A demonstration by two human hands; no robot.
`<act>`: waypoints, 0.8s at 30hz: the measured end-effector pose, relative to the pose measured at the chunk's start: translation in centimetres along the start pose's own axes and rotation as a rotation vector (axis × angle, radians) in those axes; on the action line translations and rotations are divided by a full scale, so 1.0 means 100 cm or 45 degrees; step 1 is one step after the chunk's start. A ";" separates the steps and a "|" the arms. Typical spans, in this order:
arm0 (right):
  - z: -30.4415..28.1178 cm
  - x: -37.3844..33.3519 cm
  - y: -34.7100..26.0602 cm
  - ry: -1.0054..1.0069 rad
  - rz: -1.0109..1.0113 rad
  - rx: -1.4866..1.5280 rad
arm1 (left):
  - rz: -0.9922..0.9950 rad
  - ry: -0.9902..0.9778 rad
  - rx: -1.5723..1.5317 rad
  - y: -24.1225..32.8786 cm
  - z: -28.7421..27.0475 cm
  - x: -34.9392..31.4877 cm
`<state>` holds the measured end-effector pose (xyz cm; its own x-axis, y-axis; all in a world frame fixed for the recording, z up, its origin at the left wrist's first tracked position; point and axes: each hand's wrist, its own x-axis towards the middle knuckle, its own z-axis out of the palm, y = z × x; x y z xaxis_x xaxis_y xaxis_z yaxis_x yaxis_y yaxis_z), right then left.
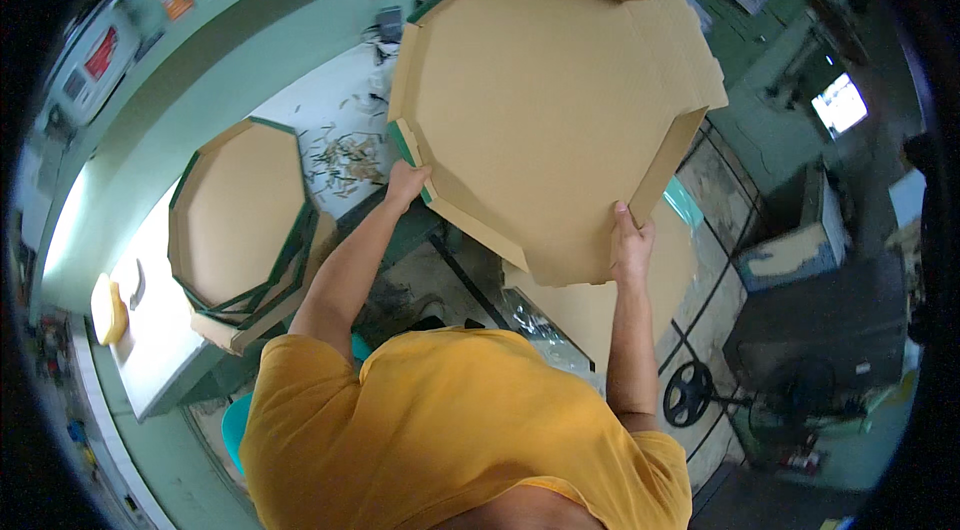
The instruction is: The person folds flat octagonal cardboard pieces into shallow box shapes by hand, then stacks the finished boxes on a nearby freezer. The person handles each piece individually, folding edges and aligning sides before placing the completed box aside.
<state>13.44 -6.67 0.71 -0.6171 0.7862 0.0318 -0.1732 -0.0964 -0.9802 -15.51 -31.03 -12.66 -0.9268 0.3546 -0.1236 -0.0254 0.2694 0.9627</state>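
A large, shallow cardboard box (pixel 540 110) with many sides, brown inside and green along parts of its outer edge, is held up in front of me. Some of its rim walls stand folded up, while a wide flap at the far right lies outward. My left hand (pixel 406 184) grips the near-left wall, its fingers closed round the edge. On the near-right side, my right hand (pixel 631 245) pinches the edge with the thumb on top. The fingers beneath the cardboard are hidden.
Similar green-edged boxes (pixel 240 215) are stacked on the white table (pixel 150 330) at left. Small cardboard scraps (pixel 345 162) lie beside them. Flat cardboard (pixel 565 315) sits below my right arm. A black handwheel (pixel 688 393) and a dark cabinet (pixel 785 320) stand at right.
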 end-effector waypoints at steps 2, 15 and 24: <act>0.040 0.015 0.021 0.022 0.015 0.029 | -0.077 0.055 0.051 -0.006 -0.033 0.028; 0.199 0.083 0.077 -0.205 -0.054 0.092 | -0.227 0.184 -0.438 -0.009 -0.208 0.143; 0.211 0.094 0.077 -0.264 -0.086 0.139 | 0.086 0.277 0.078 -0.011 -0.226 0.169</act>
<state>-9.89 -12.94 -2.37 -0.7436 0.6522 0.1472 -0.2944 -0.1217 -0.9479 -39.63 -45.59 -10.40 -0.9848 0.1739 0.0019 0.0562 0.3080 0.9497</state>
